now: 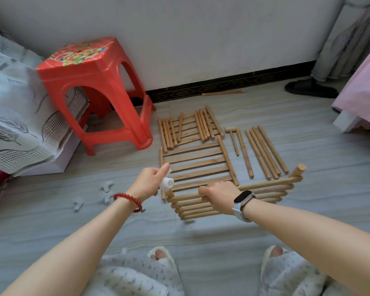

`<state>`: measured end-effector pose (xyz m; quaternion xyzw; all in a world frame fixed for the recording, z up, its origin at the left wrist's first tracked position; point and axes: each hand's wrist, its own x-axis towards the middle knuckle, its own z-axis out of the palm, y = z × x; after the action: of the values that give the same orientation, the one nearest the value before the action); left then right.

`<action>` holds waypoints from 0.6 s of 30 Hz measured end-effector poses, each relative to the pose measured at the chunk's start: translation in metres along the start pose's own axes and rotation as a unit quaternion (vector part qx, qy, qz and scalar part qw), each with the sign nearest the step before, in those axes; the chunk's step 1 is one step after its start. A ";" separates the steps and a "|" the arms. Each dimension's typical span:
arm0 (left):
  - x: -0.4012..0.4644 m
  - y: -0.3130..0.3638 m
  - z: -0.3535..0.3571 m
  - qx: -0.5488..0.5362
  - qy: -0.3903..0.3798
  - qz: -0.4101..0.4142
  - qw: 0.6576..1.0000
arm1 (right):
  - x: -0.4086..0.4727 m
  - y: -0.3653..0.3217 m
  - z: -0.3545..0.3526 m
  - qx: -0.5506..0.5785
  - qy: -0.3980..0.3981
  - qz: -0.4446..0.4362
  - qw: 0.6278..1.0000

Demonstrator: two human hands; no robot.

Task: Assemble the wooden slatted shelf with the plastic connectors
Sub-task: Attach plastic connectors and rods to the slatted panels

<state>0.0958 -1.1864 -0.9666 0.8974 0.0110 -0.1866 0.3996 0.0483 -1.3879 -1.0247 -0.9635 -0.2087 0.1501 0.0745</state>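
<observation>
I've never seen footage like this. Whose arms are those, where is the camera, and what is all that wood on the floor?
There is no machine here: a person wears a camera on the head, so you look down along both bare arms. The left hand presses a white plastic connector onto a corner of a slatted wooden panel, which the right hand holds steady by a rail. On the grey floor lie another slatted panel, loose round dowels, a small wooden mallet and spare white connectors. A red plastic stool stands by the wall.
</observation>
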 end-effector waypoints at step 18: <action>-0.001 0.002 0.037 -0.185 0.119 0.031 0.975 | 0.001 0.002 -0.005 0.020 -0.006 0.003 1.000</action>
<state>0.0830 -1.2138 -0.9872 0.8239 0.0644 -0.0611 0.5598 0.0519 -1.3892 -1.0203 -0.9616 -0.2029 0.1601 0.0924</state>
